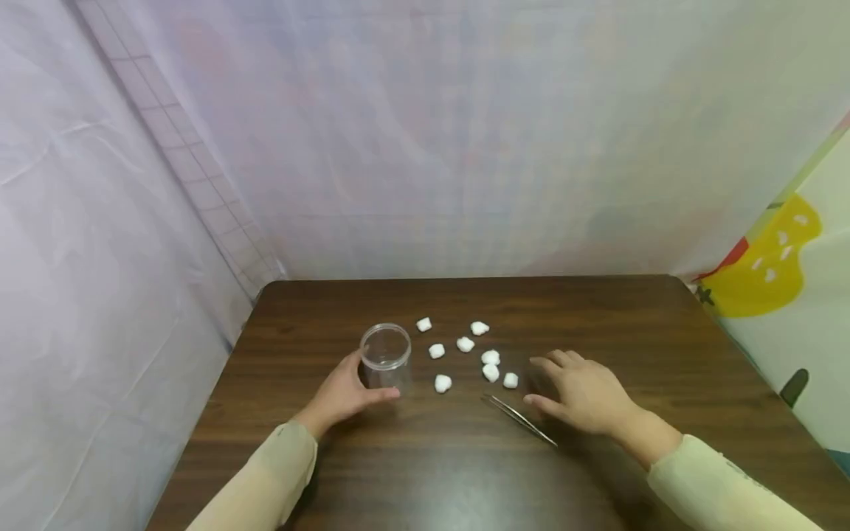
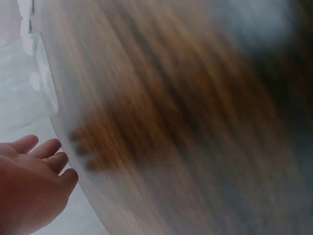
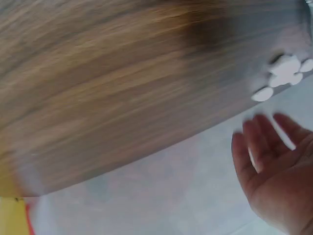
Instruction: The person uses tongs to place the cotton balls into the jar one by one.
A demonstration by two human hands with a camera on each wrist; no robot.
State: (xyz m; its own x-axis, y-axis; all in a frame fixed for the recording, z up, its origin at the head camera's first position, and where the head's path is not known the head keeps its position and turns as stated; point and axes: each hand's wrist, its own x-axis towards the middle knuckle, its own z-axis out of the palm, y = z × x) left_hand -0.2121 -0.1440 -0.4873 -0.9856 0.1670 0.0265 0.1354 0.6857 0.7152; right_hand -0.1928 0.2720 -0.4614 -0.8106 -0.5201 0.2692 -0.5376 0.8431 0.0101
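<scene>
A clear, open-topped jar (image 1: 387, 363) stands on the brown wooden table. Spread about it, my left hand (image 1: 345, 394) has its thumb in front and fingers at the left side; the left wrist view shows the fingers (image 2: 51, 154) loose and a little apart from the jar (image 2: 22, 88). Several white cotton balls (image 1: 465, 344) lie scattered right of the jar. Metal tweezers (image 1: 519, 420) lie slantwise nearer me. Just right of the cotton balls and tweezers hovers my right hand (image 1: 584, 391), relaxed and holding nothing; its fingers (image 3: 254, 139) are slightly bent in the right wrist view.
The dark wood table (image 1: 319, 487) has its far edge against a pale hanging sheet (image 1: 465, 147). Another white sheet (image 1: 99, 295) hangs along the left side. At the right is a cloth with a yellow print (image 1: 764, 273).
</scene>
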